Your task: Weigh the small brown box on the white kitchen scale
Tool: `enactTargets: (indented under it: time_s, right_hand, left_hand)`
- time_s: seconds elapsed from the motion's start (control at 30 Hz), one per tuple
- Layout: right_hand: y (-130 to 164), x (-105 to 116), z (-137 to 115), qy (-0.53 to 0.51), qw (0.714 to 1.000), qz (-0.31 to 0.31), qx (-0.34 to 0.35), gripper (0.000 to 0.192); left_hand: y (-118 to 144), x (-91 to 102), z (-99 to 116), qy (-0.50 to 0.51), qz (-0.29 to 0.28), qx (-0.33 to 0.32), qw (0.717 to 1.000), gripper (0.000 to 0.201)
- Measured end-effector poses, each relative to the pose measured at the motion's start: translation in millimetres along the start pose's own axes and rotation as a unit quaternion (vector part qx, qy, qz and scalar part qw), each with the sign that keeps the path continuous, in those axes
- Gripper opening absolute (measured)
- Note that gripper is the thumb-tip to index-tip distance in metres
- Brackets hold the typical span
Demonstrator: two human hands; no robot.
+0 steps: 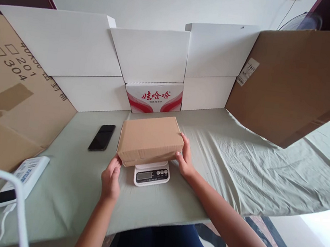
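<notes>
A closed brown cardboard box (150, 138) rests on a small white digital scale (152, 174) in the middle of the table. My left hand (111, 180) touches the box's near left corner with its fingertips. My right hand (184, 159) holds the box's right side, fingers against the cardboard. The scale's display and buttons show below the box's front edge.
A black phone (102, 137) lies left of the box. A white power bank (20, 180) with a cable sits at the near left. White and brown cardboard panels (298, 80) wall the table's back and sides. A pale green cloth (238, 165) covers the table.
</notes>
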State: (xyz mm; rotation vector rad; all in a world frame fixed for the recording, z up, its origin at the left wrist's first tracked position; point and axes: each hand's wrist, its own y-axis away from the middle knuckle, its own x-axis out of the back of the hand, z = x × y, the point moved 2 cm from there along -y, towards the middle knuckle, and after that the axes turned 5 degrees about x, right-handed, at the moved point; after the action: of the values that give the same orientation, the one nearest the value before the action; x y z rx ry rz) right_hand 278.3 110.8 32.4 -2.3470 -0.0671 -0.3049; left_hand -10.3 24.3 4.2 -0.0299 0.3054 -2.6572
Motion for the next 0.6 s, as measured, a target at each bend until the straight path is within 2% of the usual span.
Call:
enactTargets:
  time_s: [0.27, 0.47, 0.6]
  right_hand:
    - [-0.7, 0.1, -2.7, -0.025, 1.0, 0.003, -0.012, 0.072]
    - [-0.7, 3.6, -3.2, -0.029, 0.999, 0.026, -0.018, 0.072]
    - [-1.0, 3.2, -7.0, -0.028, 0.999, 0.016, -0.014, 0.07]
  left_hand:
    - [-3.3, 4.4, -6.1, 0.004, 0.019, 0.023, 1.0, 0.07]
    - [-2.1, 1.1, 0.6, 0.022, 0.041, 0.022, 0.999, 0.075]
    - [-1.6, 1.6, 2.0, 0.016, 0.037, 0.025, 0.999, 0.073]
